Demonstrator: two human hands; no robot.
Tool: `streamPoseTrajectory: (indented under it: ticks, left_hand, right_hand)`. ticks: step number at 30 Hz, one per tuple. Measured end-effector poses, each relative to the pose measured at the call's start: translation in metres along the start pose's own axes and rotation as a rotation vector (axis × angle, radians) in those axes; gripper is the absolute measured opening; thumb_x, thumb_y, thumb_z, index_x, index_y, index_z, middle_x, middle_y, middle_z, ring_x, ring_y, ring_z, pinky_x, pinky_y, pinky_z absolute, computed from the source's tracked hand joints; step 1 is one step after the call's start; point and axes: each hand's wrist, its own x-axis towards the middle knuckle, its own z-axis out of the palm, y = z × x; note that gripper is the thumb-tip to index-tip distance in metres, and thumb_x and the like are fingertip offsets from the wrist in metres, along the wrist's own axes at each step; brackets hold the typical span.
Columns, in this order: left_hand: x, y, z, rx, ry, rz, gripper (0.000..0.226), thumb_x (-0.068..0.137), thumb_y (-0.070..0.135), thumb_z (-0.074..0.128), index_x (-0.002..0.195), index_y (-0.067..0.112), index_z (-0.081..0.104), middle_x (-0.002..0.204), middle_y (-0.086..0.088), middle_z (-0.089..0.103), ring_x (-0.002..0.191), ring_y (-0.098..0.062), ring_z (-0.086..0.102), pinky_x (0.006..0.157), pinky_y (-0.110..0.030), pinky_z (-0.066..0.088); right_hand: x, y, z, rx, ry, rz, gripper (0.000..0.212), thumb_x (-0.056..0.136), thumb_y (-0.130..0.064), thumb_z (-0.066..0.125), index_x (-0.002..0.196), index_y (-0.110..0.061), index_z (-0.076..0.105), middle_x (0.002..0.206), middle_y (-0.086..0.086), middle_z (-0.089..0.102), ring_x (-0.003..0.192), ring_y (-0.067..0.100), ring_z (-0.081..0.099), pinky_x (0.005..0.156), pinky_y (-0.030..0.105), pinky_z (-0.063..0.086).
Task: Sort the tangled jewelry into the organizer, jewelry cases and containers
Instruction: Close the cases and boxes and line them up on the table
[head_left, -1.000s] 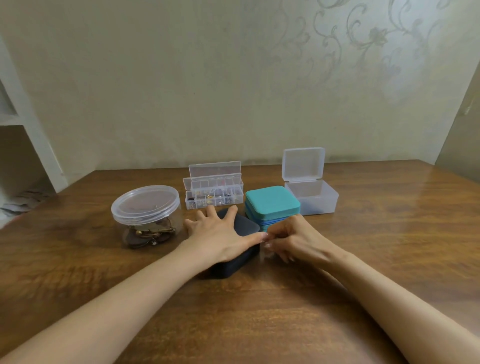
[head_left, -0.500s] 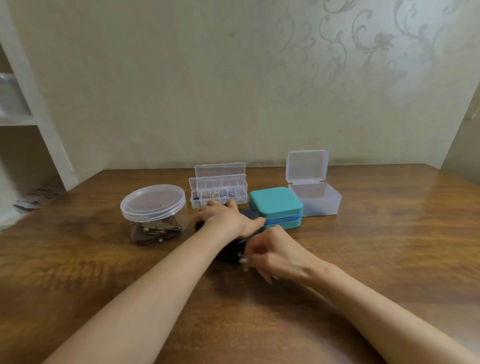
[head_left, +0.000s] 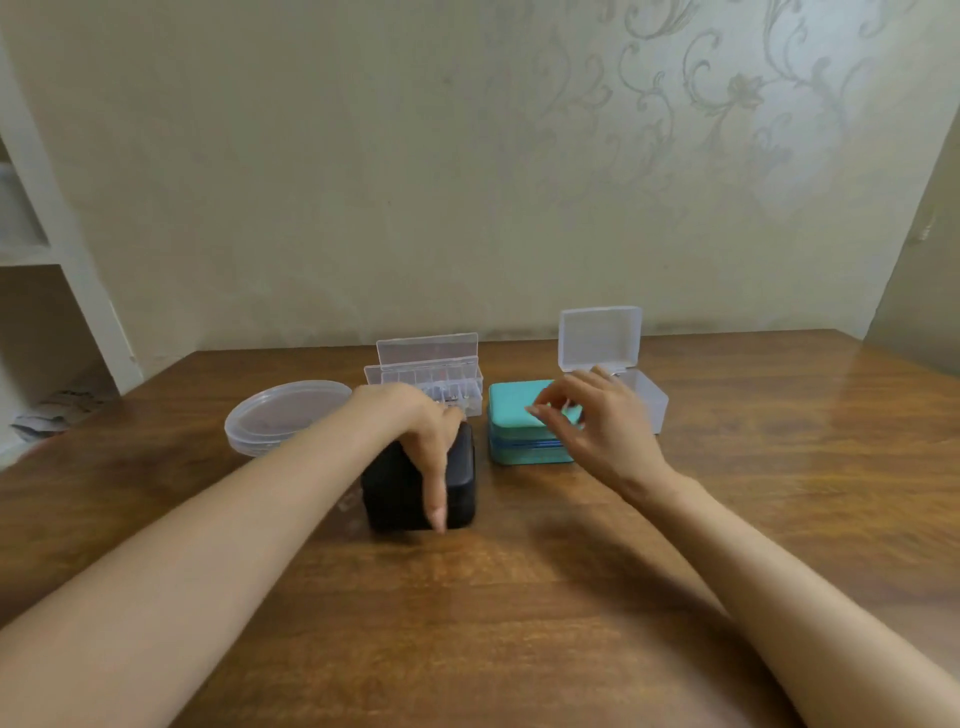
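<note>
Two jewelry cases sit side by side before me on the wooden table, apart from each other: the black jewelry case nearer me, the teal jewelry case to its right and a little farther back, both closed.

My left hand lies over the top of the black case and holds it. The fingers curl down over its far edge, just in front of the clear compartment organizer, and one digit stretches along the lid to the near edge.

My right hand hangs above the teal case and does not rest on it. Its thumb and forefinger tips are drawn close together over the lid, and the other fingers are loosely bent. I cannot tell whether anything small is pinched between those tips.

The organizer stands behind the black case with its lid up; small items in its compartments are too blurred to name. A round clear container with its lid on sits to the left, partly behind my forearm. A clear plastic box stands behind my right hand, hinged lid raised.
</note>
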Motion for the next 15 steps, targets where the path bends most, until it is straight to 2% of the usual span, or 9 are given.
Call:
streamPoseTrajectory:
  ticks: [1, 2, 3, 4, 6, 8, 10, 13, 15]
  left_hand:
    - [0.000, -0.002, 0.002, 0.064, 0.013, 0.035, 0.135, 0.049, 0.049, 0.087, 0.148, 0.031, -0.003, 0.157, 0.000, 0.007, 0.141, -0.032, 0.018, 0.110, -0.051, 0.030]
    - [0.000, -0.002, 0.006, 0.131, 0.055, 0.061, 0.133, 0.054, 0.037, 0.088, 0.148, 0.030, -0.006, 0.157, 0.001, 0.004, 0.142, -0.031, 0.013, 0.112, -0.051, 0.027]
    - [0.002, -0.003, 0.010, 0.196, 0.120, 0.080, 0.131, 0.058, 0.027, 0.088, 0.148, 0.031, -0.008, 0.157, 0.001, 0.002, 0.143, -0.031, 0.010, 0.113, -0.052, 0.023]
    - [0.002, -0.006, 0.016, 0.253, 0.190, 0.095, 0.129, 0.062, 0.019, 0.085, 0.147, 0.035, -0.010, 0.157, 0.002, 0.001, 0.143, -0.031, 0.007, 0.113, -0.054, 0.022]
    - [0.003, -0.013, 0.026, 0.331, 0.330, 0.130, 0.116, 0.074, 0.008, 0.073, 0.145, 0.042, -0.013, 0.158, 0.001, -0.003, 0.142, -0.031, 0.007, 0.113, -0.052, 0.021]
    - [-0.002, -0.022, 0.032, 0.397, 0.444, 0.181, 0.104, 0.083, 0.004, 0.060, 0.143, 0.044, -0.014, 0.157, 0.001, -0.006, 0.140, -0.029, 0.011, 0.113, -0.045, 0.023]
    - [-0.007, -0.028, 0.035, 0.459, 0.486, 0.247, 0.099, 0.087, 0.004, 0.055, 0.143, 0.044, -0.015, 0.158, 0.004, -0.007, 0.139, -0.024, 0.014, 0.111, -0.038, 0.026]
    - [-0.021, -0.033, 0.039, 0.432, 0.447, 0.348, 0.093, 0.089, 0.001, 0.050, 0.144, 0.045, -0.012, 0.157, 0.011, -0.010, 0.140, -0.017, 0.012, 0.112, -0.034, 0.027]
    - [-0.035, -0.039, 0.040, 0.379, 0.380, 0.395, 0.092, 0.087, -0.004, 0.048, 0.144, 0.048, -0.003, 0.155, 0.019, -0.011, 0.142, -0.009, 0.005, 0.116, -0.031, 0.018]
  right_hand:
    - [0.006, 0.011, 0.002, -0.111, -0.071, -0.006, 0.042, 0.083, -0.052, 0.061, 0.112, -0.021, 0.061, 0.113, 0.000, 0.061, 0.116, 0.020, 0.049, 0.090, 0.032, 0.043]
    - [0.010, 0.022, 0.005, -0.199, -0.195, -0.020, 0.065, 0.078, -0.065, 0.055, 0.127, -0.023, 0.052, 0.132, 0.003, 0.052, 0.135, 0.025, 0.032, 0.108, 0.039, 0.031]
    - [0.014, 0.030, 0.007, -0.258, -0.302, -0.034, 0.087, 0.070, -0.080, 0.043, 0.137, -0.024, 0.041, 0.145, 0.006, 0.039, 0.144, 0.027, 0.013, 0.118, 0.043, 0.011]
    - [0.018, 0.036, 0.010, -0.299, -0.374, -0.044, 0.106, 0.061, -0.091, 0.029, 0.143, -0.023, 0.031, 0.153, 0.008, 0.027, 0.147, 0.027, 0.000, 0.118, 0.044, -0.005]
    - [0.020, 0.043, 0.017, -0.336, -0.456, -0.048, 0.126, 0.048, -0.099, 0.009, 0.149, -0.024, 0.019, 0.157, 0.010, 0.015, 0.146, 0.024, -0.012, 0.115, 0.044, -0.018]
    - [0.022, 0.045, 0.022, -0.316, -0.495, -0.061, 0.130, 0.044, -0.101, 0.012, 0.150, -0.025, 0.016, 0.157, 0.009, 0.015, 0.146, 0.023, -0.013, 0.113, 0.042, -0.021]
    - [0.023, 0.046, 0.022, -0.285, -0.490, -0.089, 0.122, 0.049, -0.095, 0.027, 0.148, -0.025, 0.020, 0.153, 0.008, 0.023, 0.146, 0.023, -0.007, 0.112, 0.039, -0.020]
    - [0.019, 0.046, 0.015, -0.153, -0.493, -0.084, 0.100, 0.061, -0.077, 0.051, 0.145, -0.028, 0.029, 0.145, 0.006, 0.031, 0.145, 0.023, 0.000, 0.115, 0.039, -0.013]
    - [0.014, 0.044, 0.009, -0.025, -0.538, -0.076, 0.090, 0.063, -0.064, 0.062, 0.142, -0.031, 0.035, 0.141, 0.003, 0.032, 0.142, 0.023, 0.009, 0.118, 0.042, 0.002]
